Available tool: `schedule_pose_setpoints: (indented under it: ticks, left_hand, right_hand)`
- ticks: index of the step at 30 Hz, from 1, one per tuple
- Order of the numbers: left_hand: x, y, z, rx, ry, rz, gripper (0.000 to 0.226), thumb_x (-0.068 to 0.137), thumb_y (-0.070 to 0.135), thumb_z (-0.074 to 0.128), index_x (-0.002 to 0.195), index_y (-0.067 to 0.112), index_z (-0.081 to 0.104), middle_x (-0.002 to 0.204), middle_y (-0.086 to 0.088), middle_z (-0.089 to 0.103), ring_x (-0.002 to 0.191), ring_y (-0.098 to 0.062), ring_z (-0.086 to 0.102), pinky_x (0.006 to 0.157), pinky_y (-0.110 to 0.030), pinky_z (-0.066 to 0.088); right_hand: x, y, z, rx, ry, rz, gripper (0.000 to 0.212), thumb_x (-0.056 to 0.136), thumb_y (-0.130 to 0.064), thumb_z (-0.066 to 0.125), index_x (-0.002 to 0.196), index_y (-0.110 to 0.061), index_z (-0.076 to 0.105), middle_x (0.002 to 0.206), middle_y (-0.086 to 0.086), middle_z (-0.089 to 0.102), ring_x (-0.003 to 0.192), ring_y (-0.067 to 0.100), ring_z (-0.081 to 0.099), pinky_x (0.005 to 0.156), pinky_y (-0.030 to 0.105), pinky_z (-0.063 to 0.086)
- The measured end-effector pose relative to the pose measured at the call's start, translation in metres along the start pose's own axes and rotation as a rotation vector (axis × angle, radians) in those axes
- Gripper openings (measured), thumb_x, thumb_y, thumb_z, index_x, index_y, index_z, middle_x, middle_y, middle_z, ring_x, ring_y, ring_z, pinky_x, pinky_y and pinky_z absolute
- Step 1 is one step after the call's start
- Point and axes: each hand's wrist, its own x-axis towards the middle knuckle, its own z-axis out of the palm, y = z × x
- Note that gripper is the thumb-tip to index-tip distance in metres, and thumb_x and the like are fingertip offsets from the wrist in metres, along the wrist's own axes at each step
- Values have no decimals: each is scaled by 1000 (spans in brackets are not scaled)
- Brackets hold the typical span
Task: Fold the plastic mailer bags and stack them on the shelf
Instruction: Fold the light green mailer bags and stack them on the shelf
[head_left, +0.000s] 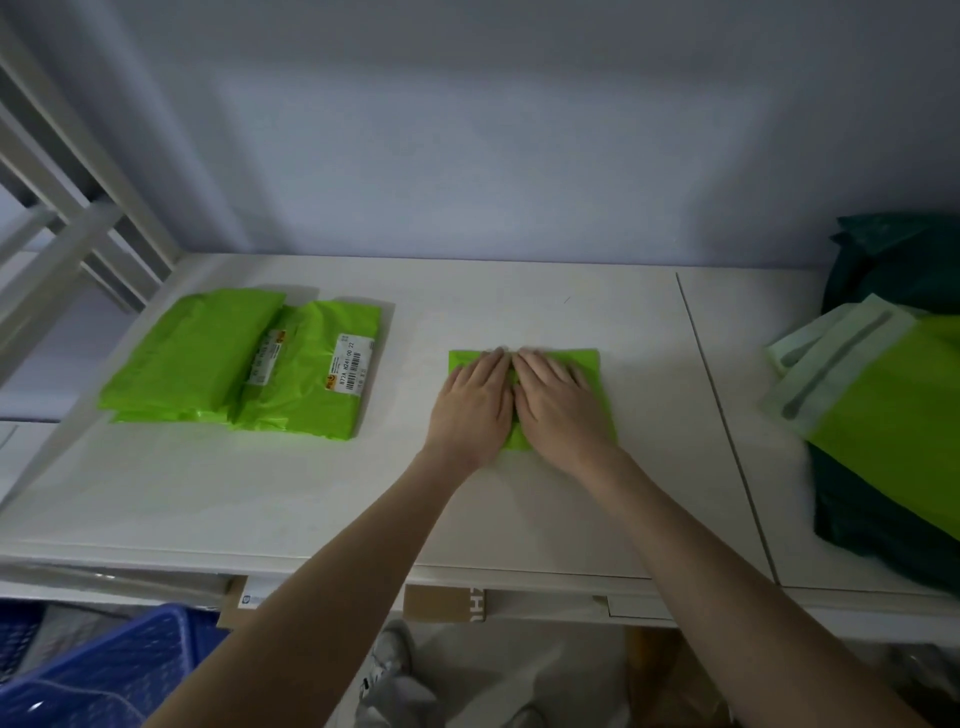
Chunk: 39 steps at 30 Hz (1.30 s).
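A small folded bright-green mailer bag (597, 371) lies flat in the middle of the white shelf (311, 493). My left hand (472, 405) and my right hand (558, 405) rest palm-down on it, side by side, fingers extended and pressing it flat; they cover most of it. To the left sit two stacks of folded green mailer bags (239, 364), the right one showing white barcode labels. At the right edge lies a pile of unfolded mailers, a green one (883, 410) with a pale adhesive flap on top of dark green ones (898, 260).
A white shelf frame (67, 208) rises at the far left. A seam (727, 426) splits the shelf surface on the right. Below the front edge are a blue plastic basket (104, 675), cardboard pieces (441, 603) and a lower level holding dim items.
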Motion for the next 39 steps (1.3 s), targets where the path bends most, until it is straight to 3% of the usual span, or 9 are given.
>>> schedule_pose_setpoints:
  ticks: [9,14,24,28,32,35,39]
  left_hand:
    - [-4,-2,4,-10,-2,-6,76,83,41,0,144,11,34,151,-4,33,140,-19,30,116,-33,20]
    - [-4,-1,3,8,6,-1,78,82,42,-2,145,12,31,153,-2,30,141,-18,27,117,-32,16]
    - [-5,-1,4,18,-2,-4,81,79,44,-9,149,16,22,156,2,20,145,-13,15,118,-29,7]
    - [-6,1,3,5,0,-5,79,80,44,-8,149,17,20,157,1,15,146,-19,7,117,-30,3]
    - [-8,4,0,-63,-34,-86,63,89,40,8,149,27,18,159,3,4,146,-26,-6,117,-36,-3]
    - [-8,5,-2,-121,-30,-134,57,91,39,16,148,32,22,159,-7,2,146,-25,-2,117,-36,0]
    - [-5,4,-8,-220,-103,-171,53,99,32,30,150,31,13,159,-9,-5,146,-22,-6,117,-36,-4]
  right_hand:
    - [-1,-2,-1,-96,28,81,57,88,-37,22,126,-14,57,131,6,58,127,29,48,101,48,37]
    - [1,10,-1,-104,-58,166,62,95,-49,26,149,-19,19,157,1,18,145,27,10,115,50,8]
    - [-1,11,5,-68,-21,149,77,83,-54,6,149,-17,19,158,7,14,145,29,9,116,48,10]
    - [-1,11,7,-59,9,147,85,77,-57,-1,149,-17,21,157,9,17,145,31,11,115,48,11]
    - [-2,11,8,24,17,183,75,83,-57,10,149,-22,19,158,12,12,146,29,6,116,48,7]
    - [-2,12,7,84,8,195,63,93,-52,27,149,-26,17,158,12,6,146,26,1,117,46,3]
    - [1,16,0,242,-35,209,69,92,-49,43,150,-28,13,159,9,1,146,20,-5,116,43,-3]
